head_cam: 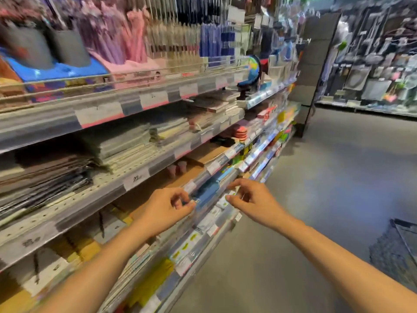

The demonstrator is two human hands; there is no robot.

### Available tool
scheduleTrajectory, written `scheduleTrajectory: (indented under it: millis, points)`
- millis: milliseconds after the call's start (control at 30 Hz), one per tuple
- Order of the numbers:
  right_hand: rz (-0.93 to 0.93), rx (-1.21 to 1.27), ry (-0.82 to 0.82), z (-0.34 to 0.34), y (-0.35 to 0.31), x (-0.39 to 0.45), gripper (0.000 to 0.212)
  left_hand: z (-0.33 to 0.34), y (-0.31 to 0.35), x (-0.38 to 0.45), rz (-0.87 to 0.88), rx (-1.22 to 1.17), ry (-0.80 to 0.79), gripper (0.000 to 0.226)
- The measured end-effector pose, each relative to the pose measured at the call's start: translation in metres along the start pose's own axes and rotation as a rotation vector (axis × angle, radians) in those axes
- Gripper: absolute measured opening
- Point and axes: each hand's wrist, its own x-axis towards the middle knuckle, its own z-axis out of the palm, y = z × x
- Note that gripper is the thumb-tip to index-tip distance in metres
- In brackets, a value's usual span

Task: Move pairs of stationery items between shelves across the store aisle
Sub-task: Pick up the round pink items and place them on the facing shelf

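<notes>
Both forearms are reaching out from the bottom of the view toward the blue stationery stack [208,190], which is sitting at the front edge of a lower shelf [158,177]. Just left of that stack, the left hand [167,207] is curling its fingers, and its fingertips are touching or pinching at the stack's near edge; blur is hiding whether anything is actually gripped. Just right of the stack, the right hand [249,198] is hovering with fingers loosely bent and thumb forward, holding nothing I can make out. Two hands are flanking one stack, probably because the task is asking for a pair, one item per hand. Up and to the right of the stack, one globe [249,70] is standing on a higher shelf. Far right of the stack, across the floor [327,188], the opposite shelving [372,71] is waiting as the likely destination.
</notes>
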Motion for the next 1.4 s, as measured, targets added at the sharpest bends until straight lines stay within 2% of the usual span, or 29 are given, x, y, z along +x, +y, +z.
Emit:
scheduleTrajectory:
  millis: [267,467,667,833,1000,1067,1167,1200,1267,1300,1400]
  points:
    - [-0.069,0.044,-0.168,0.015,0.074,0.131,0.018,0.036,-0.045,0.088,-0.233,0.092,0.078,0.012]
    - [-0.118,0.001,-0.27,0.053,0.111,0.216,0.027,0.06,-0.103,0.15,-0.395,0.081,0.146,0.003]
    - [-0.134,-0.037,-0.332,0.096,0.138,0.279,0.04,0.078,-0.147,0.2,-0.611,0.081,0.297,0.034]
    - [-0.265,-0.142,-0.349,0.131,0.155,0.319,0.045,0.091,-0.165,0.239,-0.841,0.155,0.211,0.048]
    - [-0.287,-0.262,-0.394,0.154,0.165,0.351,0.043,0.092,-0.181,0.255,-0.986,-0.183,0.236,0.057]
    - [-0.268,-0.303,-0.465,0.161,0.166,0.36,0.045,0.094,-0.186,0.26,-1.007,-0.167,0.241,0.048]
    - [-0.25,-0.282,-0.56,0.173,0.168,0.371,0.043,0.096,-0.19,0.269,-0.949,-0.114,0.276,0.041]
    - [-0.253,-0.253,-0.588,0.175,0.168,0.372,0.042,0.099,-0.192,0.27,-0.937,-0.093,0.277,0.045]
    - [-0.258,-0.188,-0.624,0.183,0.171,0.374,0.038,0.103,-0.201,0.272,-0.935,-0.037,0.3,0.069]
    - [-0.257,-0.165,-0.637,0.187,0.173,0.375,0.036,0.104,-0.202,0.273,-0.93,-0.03,0.314,0.072]
    - [-0.23,-0.112,-0.664,0.188,0.176,0.375,0.025,0.107,-0.189,0.273,-0.885,-0.051,0.402,0.048]
